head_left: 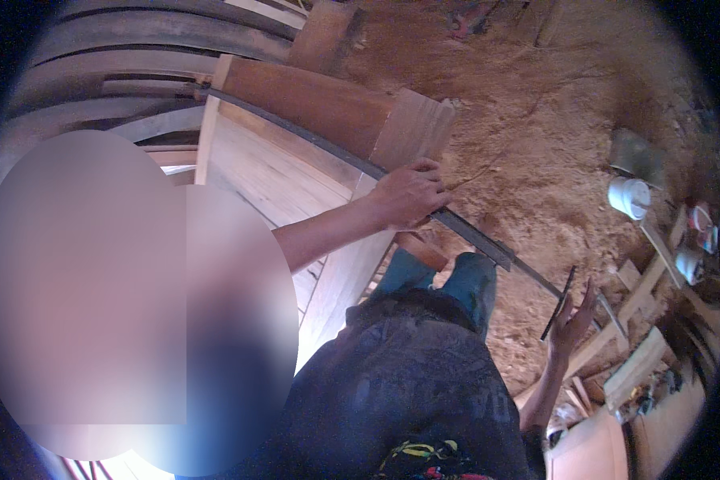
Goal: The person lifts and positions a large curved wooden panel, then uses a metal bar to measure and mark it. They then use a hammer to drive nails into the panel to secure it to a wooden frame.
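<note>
A long dark metal bar clamp (476, 237) stretches slantwise across a pale wooden panel (276, 164). My left hand (412, 194) is closed over the clamp's bar, near the panel's right-hand edge. At the bar's lower right end is a thin dark cross handle (558, 302). Beside that handle, my right hand (572, 318) has its fingers stretched out and apart; whether the palm touches the handle I cannot tell. The clamp's far end sits against the panel's upper left edge. A reddish-brown board (316, 100) lies along the panel's far side.
Curved wooden pieces (164, 36) are stacked at the upper left. Brown dirt floor (520, 144) spreads beyond the panel. White buckets (629, 198) and wood offcuts (636, 368) stand at the right. A large blurred patch hides the left side.
</note>
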Action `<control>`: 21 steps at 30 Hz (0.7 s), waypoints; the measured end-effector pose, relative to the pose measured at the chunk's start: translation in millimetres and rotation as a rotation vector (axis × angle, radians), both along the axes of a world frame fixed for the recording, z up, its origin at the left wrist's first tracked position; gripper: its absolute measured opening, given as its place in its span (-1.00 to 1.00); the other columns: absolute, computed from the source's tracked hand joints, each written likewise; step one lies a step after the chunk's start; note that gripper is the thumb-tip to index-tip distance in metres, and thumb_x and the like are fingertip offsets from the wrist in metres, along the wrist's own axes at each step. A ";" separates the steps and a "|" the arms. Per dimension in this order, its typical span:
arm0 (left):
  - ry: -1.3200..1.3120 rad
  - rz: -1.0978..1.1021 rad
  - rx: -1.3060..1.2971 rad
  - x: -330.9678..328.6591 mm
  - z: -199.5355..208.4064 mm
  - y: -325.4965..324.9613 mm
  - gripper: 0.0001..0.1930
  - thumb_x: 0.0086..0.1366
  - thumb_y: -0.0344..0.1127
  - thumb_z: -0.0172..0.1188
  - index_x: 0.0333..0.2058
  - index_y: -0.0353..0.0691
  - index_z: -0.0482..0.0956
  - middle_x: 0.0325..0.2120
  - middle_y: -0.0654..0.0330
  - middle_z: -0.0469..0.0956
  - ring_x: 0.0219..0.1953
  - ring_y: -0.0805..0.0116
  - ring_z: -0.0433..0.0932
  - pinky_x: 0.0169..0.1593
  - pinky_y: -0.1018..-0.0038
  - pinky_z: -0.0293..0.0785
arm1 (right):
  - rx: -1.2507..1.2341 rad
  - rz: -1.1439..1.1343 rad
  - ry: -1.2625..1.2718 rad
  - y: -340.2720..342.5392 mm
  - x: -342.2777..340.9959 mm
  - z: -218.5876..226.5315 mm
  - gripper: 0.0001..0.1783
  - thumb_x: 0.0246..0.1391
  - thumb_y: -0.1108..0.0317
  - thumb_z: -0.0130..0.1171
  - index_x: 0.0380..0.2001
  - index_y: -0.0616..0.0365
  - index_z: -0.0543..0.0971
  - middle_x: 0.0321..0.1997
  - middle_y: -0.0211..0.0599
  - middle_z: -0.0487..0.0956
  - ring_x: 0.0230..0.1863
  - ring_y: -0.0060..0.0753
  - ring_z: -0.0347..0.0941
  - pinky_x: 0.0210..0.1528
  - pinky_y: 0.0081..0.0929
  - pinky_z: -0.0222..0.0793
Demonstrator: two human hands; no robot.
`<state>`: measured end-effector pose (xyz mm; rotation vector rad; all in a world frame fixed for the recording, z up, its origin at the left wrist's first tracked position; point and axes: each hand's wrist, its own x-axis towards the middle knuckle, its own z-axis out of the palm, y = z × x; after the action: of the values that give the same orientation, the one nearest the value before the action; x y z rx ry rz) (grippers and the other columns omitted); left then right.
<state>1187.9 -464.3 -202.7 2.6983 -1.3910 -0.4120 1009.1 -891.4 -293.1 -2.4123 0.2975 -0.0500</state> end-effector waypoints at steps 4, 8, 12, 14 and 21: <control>0.179 0.001 0.019 -15.9 5.4 -32.4 -0.49 0.05 -0.04 0.40 -0.04 -0.12 0.55 -0.20 0.15 0.66 0.00 0.14 0.65 0.33 0.14 0.32 | -0.131 0.359 -0.173 33.6 9.1 37.6 -0.41 0.26 0.05 0.27 0.21 0.20 0.50 0.27 -0.02 0.51 0.33 0.17 0.40 0.39 0.07 0.22; 0.449 0.059 0.288 -17.1 6.1 -64.8 -0.11 -0.12 0.16 0.50 0.19 -0.12 0.48 -0.09 0.15 0.66 -0.01 0.07 0.64 0.21 0.11 0.42 | 0.006 0.570 -0.289 19.0 35.9 11.1 -0.53 0.29 0.00 0.20 0.02 0.18 0.62 -0.11 -0.07 0.65 -0.01 0.05 0.57 0.30 0.06 0.32; 0.389 0.053 0.260 -23.1 8.0 -65.0 -0.29 0.02 0.06 0.40 0.14 -0.15 0.52 -0.18 0.18 0.68 -0.14 0.16 0.67 -0.01 0.25 0.54 | 0.124 0.523 -0.208 17.9 29.8 -0.1 -0.63 0.34 0.21 -0.02 -0.21 0.24 0.69 -0.47 -0.14 0.53 -0.34 0.02 0.52 0.13 0.09 0.43; 0.326 0.053 0.180 -28.3 4.4 -61.7 -0.46 0.13 -0.06 0.29 0.08 -0.15 0.56 -0.20 0.20 0.67 -0.18 0.22 0.67 -0.04 0.30 0.53 | 0.163 0.458 -0.126 23.0 32.8 11.6 -0.64 0.29 0.30 -0.06 -0.28 0.26 0.70 -0.52 -0.15 0.50 -0.32 0.03 0.53 0.09 0.06 0.44; 0.237 0.101 0.015 -27.6 3.8 -63.8 -0.65 0.19 -0.24 0.15 -0.07 -0.20 0.66 -0.29 0.23 0.65 -0.25 0.32 0.64 -0.19 0.39 0.52 | 0.430 0.159 0.347 29.1 48.2 38.9 -0.54 0.36 0.22 -0.11 -0.54 0.26 0.57 -0.60 -0.18 0.42 -0.55 -0.17 0.32 -0.42 -0.25 0.19</control>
<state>1160.4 -528.2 -198.9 2.6134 -1.1875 -0.7087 1057.3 -862.3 -254.2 -1.9980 0.2420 0.4622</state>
